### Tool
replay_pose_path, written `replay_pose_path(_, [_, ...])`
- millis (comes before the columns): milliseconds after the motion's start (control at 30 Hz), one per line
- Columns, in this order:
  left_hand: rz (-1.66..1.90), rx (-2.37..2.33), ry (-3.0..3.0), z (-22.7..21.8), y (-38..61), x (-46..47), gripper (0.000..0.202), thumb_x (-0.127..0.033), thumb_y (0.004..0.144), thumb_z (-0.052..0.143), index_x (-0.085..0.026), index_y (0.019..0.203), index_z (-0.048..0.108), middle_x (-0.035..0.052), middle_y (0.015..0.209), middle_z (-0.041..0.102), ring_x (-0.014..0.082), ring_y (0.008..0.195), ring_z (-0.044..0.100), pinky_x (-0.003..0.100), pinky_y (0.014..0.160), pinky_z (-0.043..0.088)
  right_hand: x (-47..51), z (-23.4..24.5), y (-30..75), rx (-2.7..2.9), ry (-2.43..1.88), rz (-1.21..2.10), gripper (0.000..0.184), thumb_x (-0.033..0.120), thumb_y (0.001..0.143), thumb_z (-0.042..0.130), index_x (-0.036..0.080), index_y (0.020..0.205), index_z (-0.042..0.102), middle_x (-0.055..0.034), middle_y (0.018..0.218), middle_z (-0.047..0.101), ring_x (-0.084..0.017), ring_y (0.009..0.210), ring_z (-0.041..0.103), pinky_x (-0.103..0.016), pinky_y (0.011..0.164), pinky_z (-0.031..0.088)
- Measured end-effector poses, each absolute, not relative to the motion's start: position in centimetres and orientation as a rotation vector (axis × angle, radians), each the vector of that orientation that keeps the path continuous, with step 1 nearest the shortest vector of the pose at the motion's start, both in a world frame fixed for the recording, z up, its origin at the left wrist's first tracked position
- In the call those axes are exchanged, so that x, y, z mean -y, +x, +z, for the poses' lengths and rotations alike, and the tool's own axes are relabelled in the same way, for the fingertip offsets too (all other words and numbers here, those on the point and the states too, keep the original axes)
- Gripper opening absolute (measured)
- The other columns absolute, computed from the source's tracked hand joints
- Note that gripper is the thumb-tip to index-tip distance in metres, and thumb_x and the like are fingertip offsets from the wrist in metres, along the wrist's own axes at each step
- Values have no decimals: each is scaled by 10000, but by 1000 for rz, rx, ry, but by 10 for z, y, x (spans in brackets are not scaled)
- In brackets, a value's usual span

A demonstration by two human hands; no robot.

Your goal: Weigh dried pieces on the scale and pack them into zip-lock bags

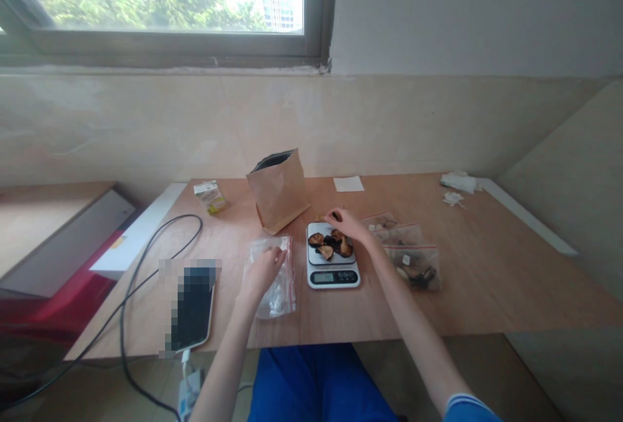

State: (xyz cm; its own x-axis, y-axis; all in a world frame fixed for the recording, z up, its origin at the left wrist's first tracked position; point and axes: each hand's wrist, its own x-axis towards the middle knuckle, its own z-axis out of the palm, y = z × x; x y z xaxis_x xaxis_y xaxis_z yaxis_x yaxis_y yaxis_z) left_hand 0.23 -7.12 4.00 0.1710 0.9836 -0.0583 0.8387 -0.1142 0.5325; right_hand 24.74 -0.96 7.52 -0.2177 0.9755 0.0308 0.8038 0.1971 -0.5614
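Note:
My left hand (261, 274) rests on a transparent zip bag (278, 292) with red stripes, and its fingers seem to grip the bag's upper edge. A white digital kitchen scale (333, 273) stands to the right of that bag, with several dark dried slices (325, 252), perhaps mushroom, on its platform. Directly above the platform's far edge is my right hand (346, 223). Its fingertips appear to pinch a small dark piece (337, 216). Behind and to the right of this hand lie several filled zip bags (413, 267).
A brown kraft paper pouch (278, 189) stands open behind the scale on the wooden table (467, 273). A small carton (211, 197), a white paper sheet (348, 184) and crumpled tissue (457, 182) lie farther back. At the left are a pixelated phone (192, 308) and a black cable (146, 279).

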Motion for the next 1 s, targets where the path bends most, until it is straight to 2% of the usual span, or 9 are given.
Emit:
replay_pose_path(100, [711, -1654, 1980, 37, 15, 85, 231, -302, 864, 409, -170, 897, 596, 114, 958, 627, 204, 789, 631, 324, 710, 468, 31, 77, 258, 2098, -1592, 765, 254, 344, 857, 489, 147, 919, 637, -39, 829, 663, -140, 723, 584, -224, 638, 404])
replay_pose_path(300, [1010, -1467, 1891, 35, 54, 93, 200, -295, 866, 418, -198, 956, 569, 90, 1013, 588, 181, 821, 604, 353, 781, 479, 54, 75, 272, 1990, -1573, 788, 267, 385, 828, 515, 172, 941, 631, -33, 851, 652, -155, 740, 564, -244, 653, 398])
replay_pose_path(467, [1041, -1454, 2005, 35, 77, 87, 220, -335, 812, 543, -205, 988, 564, 71, 948, 582, 222, 922, 568, 407, 852, 442, 56, 73, 263, 2031, -1668, 684, 243, 363, 803, 554, 172, 931, 631, -18, 705, 621, -154, 647, 547, -240, 590, 370])
replay_pose_path(567, [1026, -1478, 2044, 35, 81, 83, 210, -316, 799, 566, -202, 975, 566, 68, 940, 591, 230, 941, 556, 421, 880, 419, 60, 75, 260, 2013, -1707, 620, 221, 349, 812, 542, 175, 926, 617, -24, 726, 627, -154, 648, 551, -241, 594, 365])
replay_pose_path(800, [1060, -1459, 1952, 32, 72, 84, 166, -300, 825, 518, -196, 944, 571, 79, 956, 598, 226, 970, 563, 413, 879, 427, 81, 68, 267, 1877, -1925, 537, 274, 356, 774, 593, 166, 966, 556, -55, 792, 646, -197, 714, 590, -250, 584, 356])
replay_pose_path(933, [1105, -1474, 1879, 28, 65, 95, 173, -287, 853, 463, -206, 953, 579, 92, 1035, 593, 226, 1052, 537, 392, 916, 415, 88, 60, 270, 1861, -1905, 595, 163, 328, 806, 540, 177, 858, 571, -60, 813, 658, -197, 743, 606, -256, 617, 373])
replay_pose_path(1000, [1109, -1478, 1841, 28, 61, 102, 183, -280, 857, 447, -204, 953, 583, 97, 1044, 588, 223, 1030, 542, 379, 894, 431, 89, 59, 275, 1836, -1955, 581, 118, 289, 809, 525, 179, 817, 568, -66, 804, 662, -202, 751, 617, -261, 625, 377])
